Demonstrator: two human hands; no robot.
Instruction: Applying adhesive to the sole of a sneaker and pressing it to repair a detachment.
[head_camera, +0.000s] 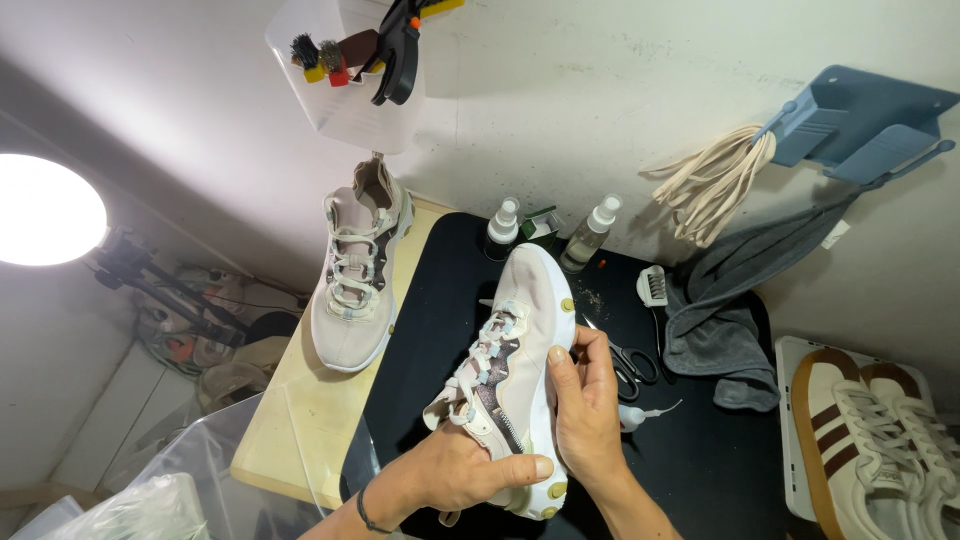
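A pale beige sneaker (520, 340) with light laces is held over the black mat (440, 300), toe pointing away from me. My left hand (455, 470) grips its heel and collar from below, thumb lying across the side. My right hand (585, 405) cups the sole edge on the right side, thumb pressed on the midsole. The matching sneaker (355, 285) lies on the yellowish board (300, 420) to the left, laced, toe toward me.
Two spray bottles (502, 228) (590, 232), scissors (630, 362), a small brush (652, 287) and a grey towel (730, 320) lie on the mat. Loose laces (715, 180) hang from a blue wall rack (860, 125). Brown-striped shoes (870, 440) sit at right. A lamp (45, 210) glows at left.
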